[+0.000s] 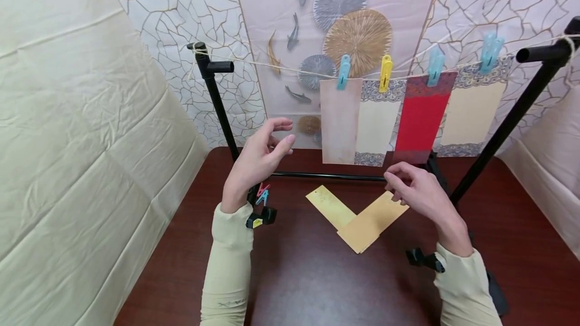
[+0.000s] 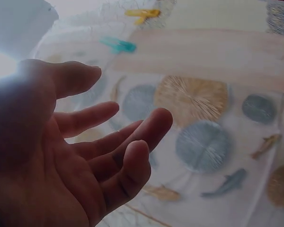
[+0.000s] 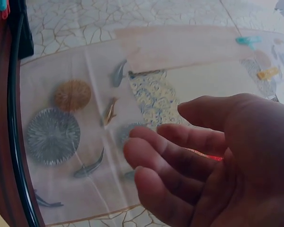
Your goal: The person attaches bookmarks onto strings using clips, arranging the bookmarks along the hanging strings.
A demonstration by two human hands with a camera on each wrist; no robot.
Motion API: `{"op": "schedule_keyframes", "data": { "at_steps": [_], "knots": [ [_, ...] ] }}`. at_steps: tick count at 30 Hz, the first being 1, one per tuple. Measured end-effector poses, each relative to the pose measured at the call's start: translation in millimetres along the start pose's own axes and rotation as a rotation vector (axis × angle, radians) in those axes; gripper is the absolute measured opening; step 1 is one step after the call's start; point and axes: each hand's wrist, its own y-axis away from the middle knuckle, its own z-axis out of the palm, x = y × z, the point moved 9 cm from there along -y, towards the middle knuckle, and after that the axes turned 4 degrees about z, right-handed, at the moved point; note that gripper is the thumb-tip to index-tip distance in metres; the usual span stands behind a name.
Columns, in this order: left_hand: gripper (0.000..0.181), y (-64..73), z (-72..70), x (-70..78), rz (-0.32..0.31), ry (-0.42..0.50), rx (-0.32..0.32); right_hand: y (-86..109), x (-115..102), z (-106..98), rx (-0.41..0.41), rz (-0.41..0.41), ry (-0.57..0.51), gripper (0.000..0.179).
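My left hand point(image 1: 259, 161) is raised at the left of the rack, fingers loosely bent with nothing in them. In the left wrist view its palm point(image 2: 57, 175) is bare. My right hand point(image 1: 421, 192) hovers by the upper end of an orange-gold paper strip point(image 1: 369, 225), fingers relaxed; the right wrist view shows this hand point(image 3: 213, 161) holding nothing. That strip overlaps a paler yellow strip point(image 1: 328, 205) on the table. From the string point(image 1: 281, 67) hang a pale pink strip point(image 1: 340, 125), a cream strip point(image 1: 375, 122), a red strip point(image 1: 422, 119) and a beige strip point(image 1: 473, 112).
Blue clothespins point(image 1: 343, 72) and one yellow clothespin point(image 1: 385, 73) clip the strips. Red and blue clothespins point(image 1: 263, 194) show beside the left wrist. The black rack's left post point(image 1: 218, 104), right post point(image 1: 507, 125) and low crossbar point(image 1: 331, 176) frame the dark red-brown table point(image 1: 308, 286).
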Motion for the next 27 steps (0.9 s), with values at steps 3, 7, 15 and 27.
{"op": "schedule_keyframes", "data": {
  "at_steps": [3,7,15,27],
  "knots": [
    [0.037,9.3,3.7,-19.5,-0.053,0.034,0.008,-1.4,4.2,2.9,-0.031,0.002,0.002,0.035],
    [0.034,22.8,8.4,-45.9,-0.122,0.08,0.025,-3.7,9.5,7.4,-0.068,-0.001,0.023,0.036],
    [0.035,43.9,17.4,-87.1,-0.234,0.093,0.061,-8.4,24.0,5.0,-0.059,0.03,0.108,0.038],
    [0.038,72.6,31.8,-154.3,-0.496,-0.052,0.097,-12.1,37.9,16.0,-0.134,0.033,0.156,0.039]
  ]
}}
